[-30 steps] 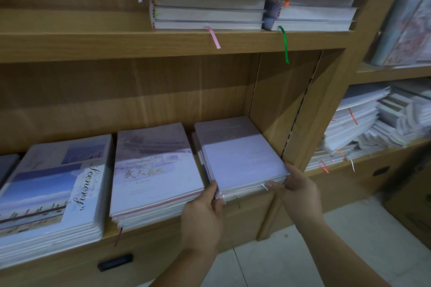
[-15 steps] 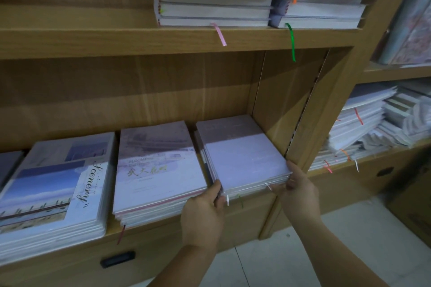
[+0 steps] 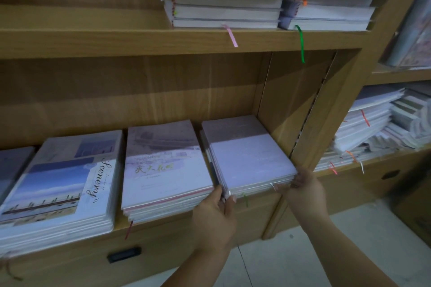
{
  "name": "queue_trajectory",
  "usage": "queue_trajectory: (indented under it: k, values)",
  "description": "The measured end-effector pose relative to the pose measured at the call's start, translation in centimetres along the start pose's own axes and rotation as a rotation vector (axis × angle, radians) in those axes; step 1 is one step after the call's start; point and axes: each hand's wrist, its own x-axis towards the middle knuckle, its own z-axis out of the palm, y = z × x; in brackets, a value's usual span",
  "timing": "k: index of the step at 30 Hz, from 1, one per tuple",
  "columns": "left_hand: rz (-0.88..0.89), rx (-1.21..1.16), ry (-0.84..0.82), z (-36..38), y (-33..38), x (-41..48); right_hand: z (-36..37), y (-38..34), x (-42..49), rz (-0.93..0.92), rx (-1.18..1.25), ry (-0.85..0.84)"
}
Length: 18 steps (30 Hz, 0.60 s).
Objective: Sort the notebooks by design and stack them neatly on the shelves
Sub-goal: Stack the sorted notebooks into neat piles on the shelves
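The lilac stack point(image 3: 249, 158) of notebooks lies flat at the right end of the lower shelf point(image 3: 179, 218), its right side close against the upright panel point(image 3: 326, 123) and its front edge reaching just past the lip of the shelf; both hands are on it, apart from each other, one at each front corner; the left hand point(image 3: 215, 214) pinches the front left corner, thumb up along the left side of the pile and a fingertip against the front edge; the right hand point(image 3: 305, 190) is curled round the front right corner, fingers against the edges of the pages; thin ribbons hang out of the front of the pile between the two hands; just to its left lies a second stack point(image 3: 163, 170) with a pale cover and green lettering, the two piles near but not quite touching; further left sits a third stack point(image 3: 58, 182) with a sky picture and the word "Scenery" on top; a dark handle point(image 3: 124, 254) is set into the wooden front below the shelf; on the upper shelf point(image 3: 116, 42) two taller piles of thick notebooks point(image 3: 224, 0) stand side by side, a pink ribbon point(image 3: 231, 36) and a green ribbon point(image 3: 300, 44) hanging over the shelf's edge; in the bay to the right, looser piles point(image 3: 363, 128) lean untidily; a pale tiled floor point(image 3: 291, 263) shows below the arms.
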Motion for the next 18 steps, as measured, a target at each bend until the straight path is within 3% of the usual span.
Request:
queue_trajectory:
  k: [13,18]
  values:
    - [-0.132,-0.011,-0.150,-0.2,0.7,-0.6,0.1,-0.8,-0.6,-0.054,-0.079,-0.096]
    - [-0.055,0.047,-0.140,-0.7,1.3,0.0,-0.4,-0.3,-0.5,-0.053,-0.028,-0.086]
